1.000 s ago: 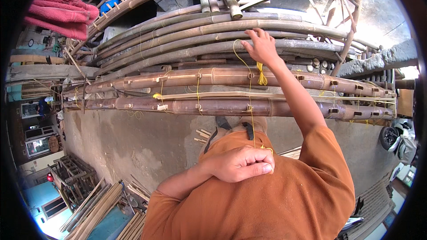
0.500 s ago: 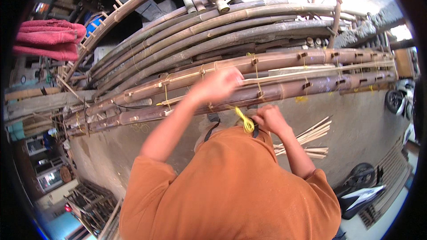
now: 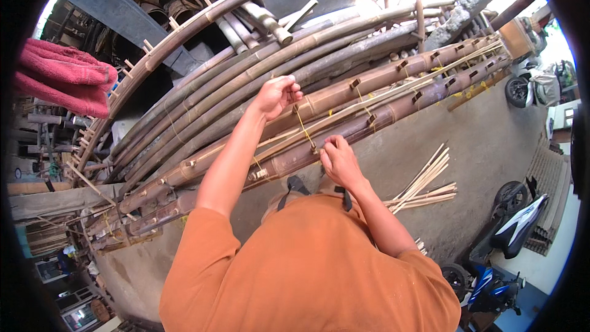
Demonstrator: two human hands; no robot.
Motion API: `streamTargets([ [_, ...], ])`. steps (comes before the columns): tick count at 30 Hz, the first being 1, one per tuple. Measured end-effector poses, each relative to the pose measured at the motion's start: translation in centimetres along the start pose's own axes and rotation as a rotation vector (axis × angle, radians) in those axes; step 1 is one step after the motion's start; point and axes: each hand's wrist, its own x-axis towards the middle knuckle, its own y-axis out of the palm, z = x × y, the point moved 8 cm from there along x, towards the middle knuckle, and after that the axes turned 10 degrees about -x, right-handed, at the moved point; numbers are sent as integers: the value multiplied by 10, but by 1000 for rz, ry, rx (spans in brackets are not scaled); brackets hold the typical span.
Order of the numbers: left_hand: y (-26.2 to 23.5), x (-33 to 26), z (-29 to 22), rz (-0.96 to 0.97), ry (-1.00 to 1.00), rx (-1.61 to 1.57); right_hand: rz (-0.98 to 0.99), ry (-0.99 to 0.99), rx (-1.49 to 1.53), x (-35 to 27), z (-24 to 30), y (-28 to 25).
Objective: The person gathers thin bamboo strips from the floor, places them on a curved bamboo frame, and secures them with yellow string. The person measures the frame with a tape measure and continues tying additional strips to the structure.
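Observation:
Two long brown bamboo poles with slots and short pegs lie side by side before me, the far pole and the near pole. A yellow string stretches across the gap between them. Just above the far pole is my left hand, its fingers curled and pinched; anything in them is too small to make out. My right hand is closed at the near pole, beside the string's lower end, and what its fingertips grip is hidden. Thin bamboo strips run lengthwise between the poles.
Several thick bamboo poles are stacked beyond. A curved pegged bamboo rail arches at the upper left, by a red towel. Split sticks lie on the floor to the right, near a parked motorbike.
My left hand has moved left and slightly up, my right hand up to the near pole. The view has turned, tilting the poles. The yellow string bundle at my waist no longer shows.

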Motion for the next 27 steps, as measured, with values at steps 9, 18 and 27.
streamTargets([
  [9, 105, -164, -62, 189, 354, -31, 173, -181, 480, 85, 66, -61],
  [18, 189, -234, 26, 459, 81, 109, 206, -376, 57, 296, 44, 38],
  [27, 212, -216, 33, 370, 73, 334, 407, -104, -305, 284, -59, 143],
])
